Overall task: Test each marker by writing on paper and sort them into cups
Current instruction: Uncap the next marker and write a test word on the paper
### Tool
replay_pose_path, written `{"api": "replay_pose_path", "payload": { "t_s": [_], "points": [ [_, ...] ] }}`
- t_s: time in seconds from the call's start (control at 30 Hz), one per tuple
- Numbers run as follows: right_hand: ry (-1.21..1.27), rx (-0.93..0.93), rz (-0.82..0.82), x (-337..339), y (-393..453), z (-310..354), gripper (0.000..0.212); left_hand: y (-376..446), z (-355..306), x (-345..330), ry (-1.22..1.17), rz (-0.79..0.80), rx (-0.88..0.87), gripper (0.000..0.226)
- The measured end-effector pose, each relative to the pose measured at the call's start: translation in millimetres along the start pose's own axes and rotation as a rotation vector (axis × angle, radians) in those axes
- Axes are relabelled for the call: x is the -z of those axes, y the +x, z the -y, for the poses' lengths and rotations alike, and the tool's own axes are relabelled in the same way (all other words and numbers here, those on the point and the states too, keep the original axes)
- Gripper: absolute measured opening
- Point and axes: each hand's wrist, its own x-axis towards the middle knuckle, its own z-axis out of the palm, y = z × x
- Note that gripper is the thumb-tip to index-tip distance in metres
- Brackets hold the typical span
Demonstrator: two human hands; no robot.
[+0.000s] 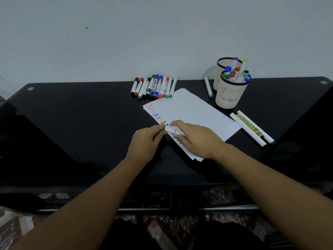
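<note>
Holding one green marker (170,130) over paper (191,112), two hands, two cups (230,98)

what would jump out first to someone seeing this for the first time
Both hands, left hand and right hand, hold one white marker over the paper at the table's middle. A row of markers lies by the wall, and a mesh cup at right bristles with more.

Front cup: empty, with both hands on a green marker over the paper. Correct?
No. The head view shows the front cup full of markers, not empty. The rest holds: left hand and right hand both grip the green marker over the paper.
</note>
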Motion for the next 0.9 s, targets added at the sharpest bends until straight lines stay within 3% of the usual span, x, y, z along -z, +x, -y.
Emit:
{"api": "replay_pose_path", "payload": {
  "t_s": [0.17,0.43,0.9],
  "points": [
    [-0.026,0.046,0.012,0.9,0.9,2.3,0.053,1.7,-1.4,0.4,0.032,0.010,-0.002,0.020],
    [0.004,-0.023,-0.037,7.3,5.2,-5.6,0.043,8.4,10.7,-6.4,0.153,0.075,0.155,0.036],
    [0.098,-0.015,-0.071,16.7,5.0,-1.5,0.039,9.3,11.0,-9.1,0.190,0.097,0.179,0.033]
  ]
}}
